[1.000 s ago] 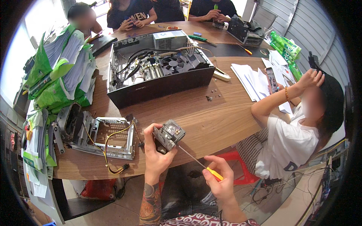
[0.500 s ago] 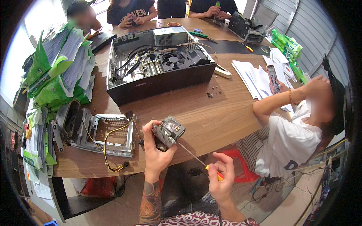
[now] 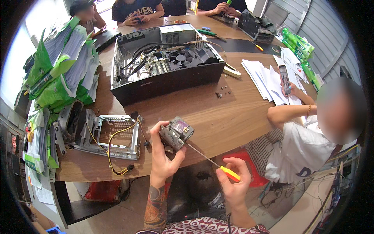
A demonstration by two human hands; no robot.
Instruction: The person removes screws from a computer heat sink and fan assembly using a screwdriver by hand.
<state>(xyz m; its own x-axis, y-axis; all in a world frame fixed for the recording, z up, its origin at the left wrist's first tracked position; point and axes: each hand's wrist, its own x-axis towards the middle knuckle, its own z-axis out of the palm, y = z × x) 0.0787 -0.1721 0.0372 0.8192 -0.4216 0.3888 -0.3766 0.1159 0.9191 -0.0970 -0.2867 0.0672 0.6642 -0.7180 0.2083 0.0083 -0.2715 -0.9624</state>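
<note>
In my left hand (image 3: 163,158), above the table's near edge, is a small dark-grey boxy part (image 3: 180,130) with a metal bracket and a shiny purplish face; its exact kind I cannot make out. My right hand (image 3: 235,181) grips the yellow and red handle of a screwdriver (image 3: 230,174). Its thin shaft slants up to the left, with the tip at the lower right side of the part. Whether the tip sits in a screw is too small to tell. Left of my hands lies a metal drive cage (image 3: 117,134) with yellow and black cables.
An opened black computer case (image 3: 167,80) stands mid-table, with loose screws (image 3: 223,94) beside it. Green-wrapped paper stacks (image 3: 58,66) line the left. Loose papers (image 3: 259,78) lie at right, near a seated person (image 3: 304,148) holding a phone (image 3: 284,80). Other people sit across the table.
The part has turned a little in my left hand and shifted slightly right. My right hand with the screwdriver has moved right and slightly up. The person at right has lowered their arm.
</note>
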